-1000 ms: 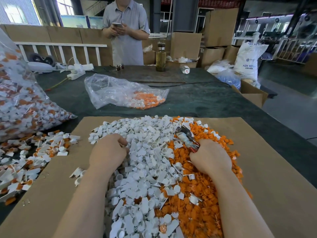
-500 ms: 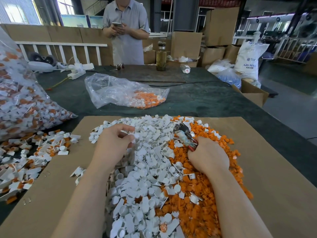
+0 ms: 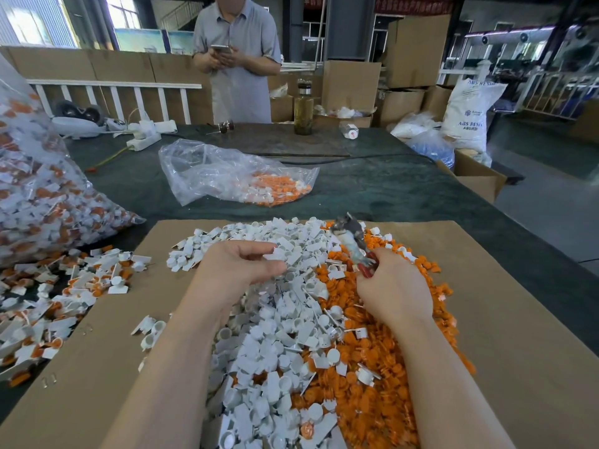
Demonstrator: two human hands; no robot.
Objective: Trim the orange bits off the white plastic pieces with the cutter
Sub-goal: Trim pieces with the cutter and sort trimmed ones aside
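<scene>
White plastic piece (image 3: 274, 254) sits pinched in the left hand (image 3: 240, 265) above the white pile (image 3: 259, 319); the right hand (image 3: 393, 291) grips the cutter (image 3: 351, 243), tip raised. Loosely pinched, the piece could slip back into the pile.

Bare cardboard (image 3: 505, 319) flanks pile (image 3: 291, 335) (both sides).

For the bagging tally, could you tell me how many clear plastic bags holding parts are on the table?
2: a large full bag at the left edge, partly cropped, and a nearly empty bag mid-table. Others may be out of frame.
</scene>
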